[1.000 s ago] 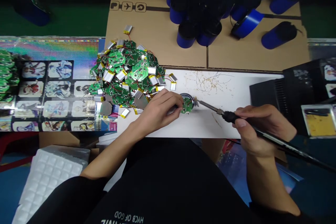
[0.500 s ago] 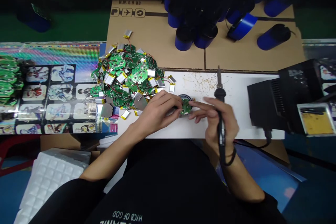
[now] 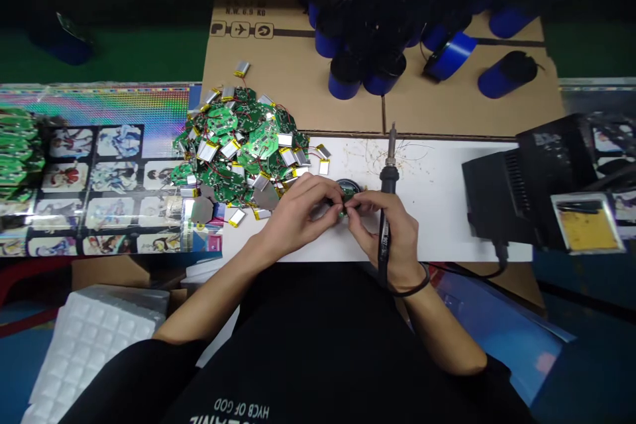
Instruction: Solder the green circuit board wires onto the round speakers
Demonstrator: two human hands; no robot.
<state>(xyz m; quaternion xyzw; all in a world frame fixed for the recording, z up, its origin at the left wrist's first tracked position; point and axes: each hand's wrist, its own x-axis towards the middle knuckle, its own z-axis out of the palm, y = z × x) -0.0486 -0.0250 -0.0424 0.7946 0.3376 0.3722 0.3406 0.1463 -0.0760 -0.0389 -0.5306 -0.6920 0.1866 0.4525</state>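
Note:
At the front of the white work surface, my left hand [image 3: 305,211] pinches the left edge of a small green circuit board [image 3: 350,192]. My right hand [image 3: 392,232] has thumb and index finger closed at the board's right side. That same hand also carries a soldering iron [image 3: 389,179], its metal tip pointing away from me and clear of the board. Behind the board shows the dark rim of a round black part [image 3: 348,183]. Fingertips cover much of the board, so its wiring cannot be made out.
Left of my hands lies a heap of green circuit boards [image 3: 263,139] with silver battery packs. Blue cylinders [image 3: 344,76] stand on cardboard [image 3: 278,86] at the back. A black soldering station [image 3: 497,192] and a yellow sponge tray [image 3: 589,222] are at right. Wire scraps [image 3: 387,154] litter the surface.
My right hand has moved left with the soldering iron, and its spread fingers have closed into a pinch at the board. My left hand has stayed nearly in place.

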